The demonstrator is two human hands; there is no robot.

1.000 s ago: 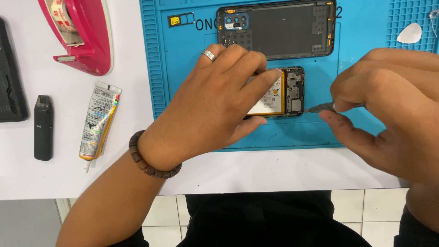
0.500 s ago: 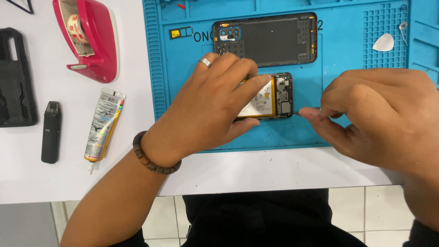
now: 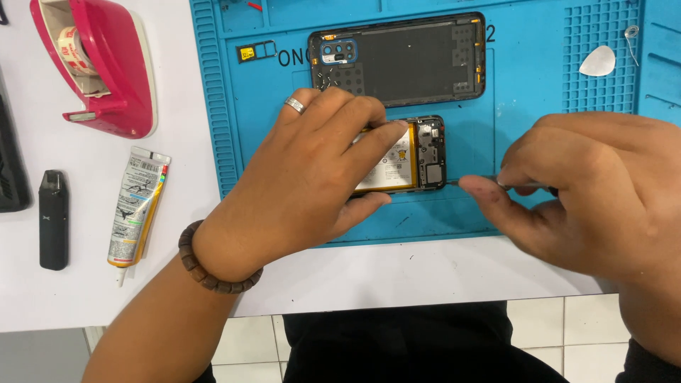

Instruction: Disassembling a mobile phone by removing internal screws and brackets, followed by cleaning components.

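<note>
An opened phone (image 3: 418,156) with its battery and circuit board showing lies on a blue work mat (image 3: 539,85). My left hand (image 3: 312,177), with a ring and a bead bracelet, lies over the phone's left part and pins it down. My right hand (image 3: 589,191) pinches a thin metal tool (image 3: 479,181) whose tip touches the phone's lower right corner. The phone's black back cover (image 3: 401,60) lies inside up just beyond it.
A white pick (image 3: 597,62) and a small spring lie on the mat at the upper right. On the white table to the left are a pink tape dispenser (image 3: 106,64), a glue tube (image 3: 137,206) and a small black device (image 3: 53,218).
The view has shifted slightly. My right hand has moved the tool's tip in against the phone's lower right corner. My left hand stays on the phone.
</note>
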